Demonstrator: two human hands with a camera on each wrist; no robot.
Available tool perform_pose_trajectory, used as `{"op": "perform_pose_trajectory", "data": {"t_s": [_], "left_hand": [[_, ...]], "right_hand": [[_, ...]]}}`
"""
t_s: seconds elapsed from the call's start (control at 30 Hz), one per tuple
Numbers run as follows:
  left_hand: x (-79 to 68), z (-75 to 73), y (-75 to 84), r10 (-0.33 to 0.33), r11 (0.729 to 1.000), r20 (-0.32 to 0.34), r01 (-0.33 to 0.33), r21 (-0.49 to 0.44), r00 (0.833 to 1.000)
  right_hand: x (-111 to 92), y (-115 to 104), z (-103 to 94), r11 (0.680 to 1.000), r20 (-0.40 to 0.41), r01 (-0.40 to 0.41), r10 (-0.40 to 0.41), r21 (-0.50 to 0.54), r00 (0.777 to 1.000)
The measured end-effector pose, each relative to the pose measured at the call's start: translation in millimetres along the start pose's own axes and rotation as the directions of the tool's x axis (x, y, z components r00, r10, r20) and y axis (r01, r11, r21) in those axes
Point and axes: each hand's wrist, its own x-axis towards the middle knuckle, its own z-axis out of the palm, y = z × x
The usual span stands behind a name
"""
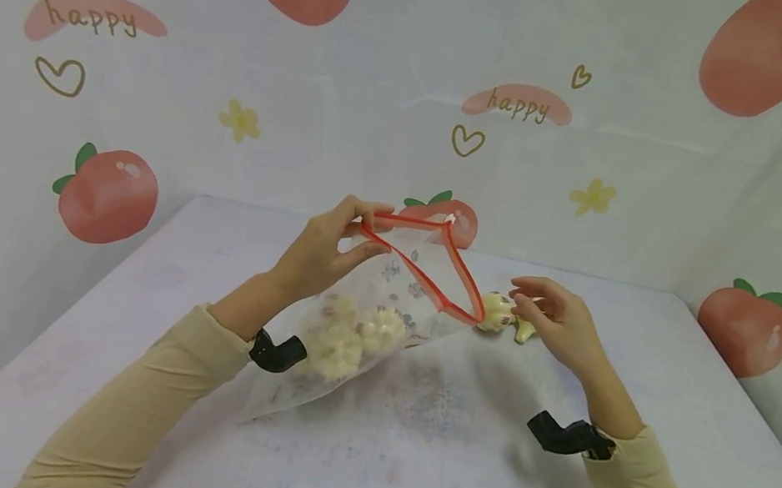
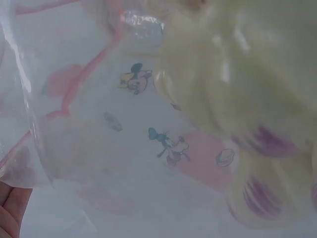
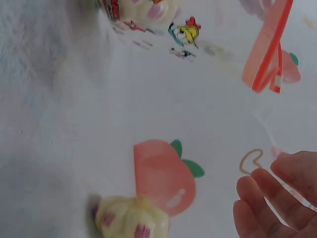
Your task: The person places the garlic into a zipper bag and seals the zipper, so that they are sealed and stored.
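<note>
My left hand (image 1: 327,247) pinches the red zip edge of a clear bag (image 1: 424,274) between thumb and fingers, its mouth spread in a wide angle. Through the plastic show several whitish garlic bulbs (image 1: 338,346) with purple marks, bunched in the lower part; they loom large in the left wrist view. Cartoon figures (image 2: 168,148) are printed on the bag. My right hand (image 1: 553,315) is raised to the right of the bag's mouth, fingers loosely bent and holding nothing. Close by it lies a loose garlic bulb (image 1: 496,314), also visible as a bulb (image 3: 131,218) in the right wrist view.
A whitish cloth with faint stains covers the table (image 1: 403,465). Behind it hangs a white backdrop (image 1: 351,103) printed with peaches, hearts and flowers. Black camera mounts (image 1: 276,352) are strapped to both wrists, below beige sleeves.
</note>
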Motion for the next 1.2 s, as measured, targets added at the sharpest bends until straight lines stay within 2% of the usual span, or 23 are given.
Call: {"op": "perform_pose_trajectory", "data": {"t_s": [0.27,0.37,0.5,0.77,1.2], "left_hand": [[-2.1,2.4,1.1,0.000,1.000,0.022,0.000,0.024,1.000],[-3.0,2.7,0.5,-0.004,1.000,0.027,0.004,0.025,1.000],[-4.2,3.4,0.2,-0.002,1.000,0.031,0.001,0.029,1.000],[-5.9,5.3,2.6,-0.005,0.999,0.041,0.004,0.036,0.999],[-7.5,9.3,5.9,-0.012,1.000,0.069,0.011,0.021,0.998]], "right_hand": [[-2,16,-10.0,0.991,-0.063,-0.112,0.107,-0.078,0.992],[-4,23,-13.6,0.976,-0.105,-0.173,0.160,-0.129,0.982],[-6,32,-16.7,0.957,-0.125,-0.265,0.250,-0.120,0.960],[-5,48,-16.1,0.893,-0.047,-0.439,0.436,-0.104,0.899],[1,64,-7.5,0.859,0.033,-0.499,0.505,-0.117,0.862]]}}
